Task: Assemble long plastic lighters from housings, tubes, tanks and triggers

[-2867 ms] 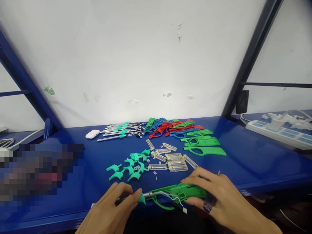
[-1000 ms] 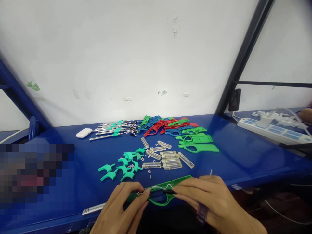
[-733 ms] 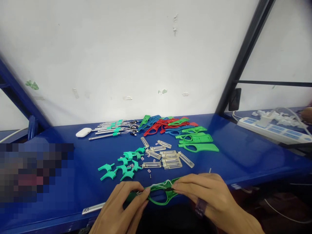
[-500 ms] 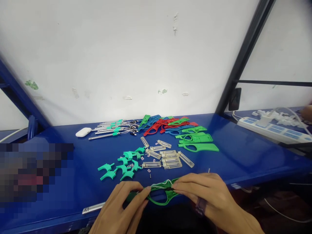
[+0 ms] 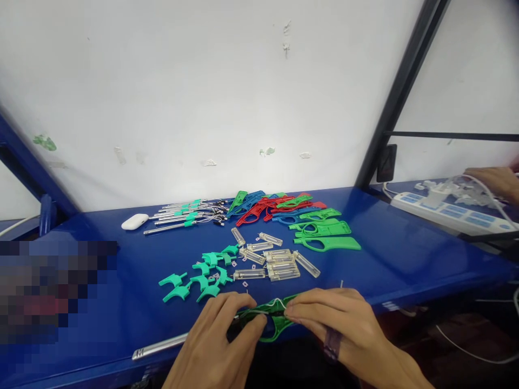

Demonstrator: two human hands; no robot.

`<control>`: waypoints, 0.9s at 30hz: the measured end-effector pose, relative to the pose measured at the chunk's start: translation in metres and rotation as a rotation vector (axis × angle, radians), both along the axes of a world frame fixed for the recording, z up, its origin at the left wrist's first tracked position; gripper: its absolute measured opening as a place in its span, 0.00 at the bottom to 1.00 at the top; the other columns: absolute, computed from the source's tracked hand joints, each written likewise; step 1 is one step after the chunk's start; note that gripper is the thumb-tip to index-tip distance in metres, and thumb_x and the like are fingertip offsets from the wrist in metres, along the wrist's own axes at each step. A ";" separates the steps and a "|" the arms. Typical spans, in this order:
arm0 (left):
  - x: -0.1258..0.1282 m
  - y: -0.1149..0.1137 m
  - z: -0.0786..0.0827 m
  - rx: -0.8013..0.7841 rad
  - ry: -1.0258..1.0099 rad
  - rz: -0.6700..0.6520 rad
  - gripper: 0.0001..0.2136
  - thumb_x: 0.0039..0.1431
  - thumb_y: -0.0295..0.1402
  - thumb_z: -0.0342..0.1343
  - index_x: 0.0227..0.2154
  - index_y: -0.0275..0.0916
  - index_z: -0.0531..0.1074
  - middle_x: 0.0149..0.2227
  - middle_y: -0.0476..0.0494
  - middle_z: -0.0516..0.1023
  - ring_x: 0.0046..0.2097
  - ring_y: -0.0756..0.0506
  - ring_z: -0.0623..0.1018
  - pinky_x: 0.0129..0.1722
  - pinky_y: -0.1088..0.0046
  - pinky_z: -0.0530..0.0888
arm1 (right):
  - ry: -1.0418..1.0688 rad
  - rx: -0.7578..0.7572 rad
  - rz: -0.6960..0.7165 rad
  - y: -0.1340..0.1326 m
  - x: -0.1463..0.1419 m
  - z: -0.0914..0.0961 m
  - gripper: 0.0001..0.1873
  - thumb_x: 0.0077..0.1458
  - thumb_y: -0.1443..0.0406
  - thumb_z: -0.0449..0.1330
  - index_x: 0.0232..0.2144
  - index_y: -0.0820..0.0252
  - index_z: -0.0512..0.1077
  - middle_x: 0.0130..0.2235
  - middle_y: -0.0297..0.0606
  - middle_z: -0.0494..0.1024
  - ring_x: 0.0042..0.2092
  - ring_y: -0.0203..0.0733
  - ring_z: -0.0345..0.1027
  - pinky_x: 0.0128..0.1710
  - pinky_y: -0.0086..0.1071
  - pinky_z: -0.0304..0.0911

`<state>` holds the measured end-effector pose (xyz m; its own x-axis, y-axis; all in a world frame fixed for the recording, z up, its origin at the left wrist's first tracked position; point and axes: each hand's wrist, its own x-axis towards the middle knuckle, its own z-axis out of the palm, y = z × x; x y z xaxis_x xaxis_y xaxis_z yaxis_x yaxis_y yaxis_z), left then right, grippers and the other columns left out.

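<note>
Held low at the front edge of the blue table (image 5: 389,254), between both hands: a green shell (image 5: 281,326), hollow side showing, lower loop overlapping the dark area past the edge. Around its front end, the left hand (image 5: 221,337), curled, thumb and index finger slightly parted with a narrow gap. Over its rear end, the right hand (image 5: 344,324), closed on it, fingertips against a white wire (image 5: 278,300) and a dark piece (image 5: 275,312) in the hollow. Out to the left from behind the left hand: a metal tube (image 5: 160,346), slanting near the front edge; contact with the table, cannot tell.

Just beyond the left hand, teal clips (image 5: 177,293); beyond the right, clear cases (image 5: 284,267). Farther back, wired tubes (image 5: 162,230) beside a white case (image 5: 135,222), then red and blue shells (image 5: 263,206) heaped, then flat green shells (image 5: 336,245). From there, blue surface on to the right edge.

Surface smooth, glossy. Behind, a white wall (image 5: 182,81), scuffed. At right, a dark post (image 5: 399,97), black device (image 5: 386,163) against it; past these, a power strip (image 5: 450,213) and another person's hand (image 5: 492,181). At far left, a pixelated patch (image 5: 52,292), contents unreadable.

On the front edge, right of the right hand: a pale label (image 5: 390,306), too small to read.
</note>
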<state>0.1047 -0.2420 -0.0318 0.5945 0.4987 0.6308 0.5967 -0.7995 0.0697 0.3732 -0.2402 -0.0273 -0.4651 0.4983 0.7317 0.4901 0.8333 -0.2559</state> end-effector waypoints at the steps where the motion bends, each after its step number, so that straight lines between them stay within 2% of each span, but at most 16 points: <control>1: 0.000 0.000 0.000 -0.010 0.005 -0.003 0.16 0.71 0.19 0.49 0.55 0.40 0.74 0.52 0.36 0.75 0.52 0.41 0.78 0.48 0.65 0.81 | -0.001 -0.002 0.000 0.000 0.000 0.000 0.07 0.73 0.67 0.60 0.48 0.58 0.78 0.42 0.34 0.88 0.41 0.34 0.84 0.40 0.24 0.74; 12: 0.008 0.003 0.004 0.030 0.034 -0.017 0.14 0.74 0.22 0.47 0.53 0.35 0.75 0.47 0.36 0.76 0.45 0.44 0.80 0.43 0.70 0.82 | 0.031 0.088 -0.019 -0.001 -0.002 -0.001 0.07 0.74 0.67 0.58 0.46 0.58 0.77 0.42 0.32 0.88 0.41 0.33 0.85 0.39 0.26 0.72; 27: 0.005 0.000 0.002 -0.050 0.056 -0.002 0.16 0.73 0.22 0.48 0.57 0.39 0.73 0.48 0.38 0.75 0.45 0.45 0.78 0.43 0.71 0.81 | 0.016 0.105 -0.030 -0.005 -0.002 0.004 0.10 0.76 0.66 0.56 0.45 0.56 0.78 0.41 0.31 0.88 0.39 0.32 0.85 0.35 0.28 0.69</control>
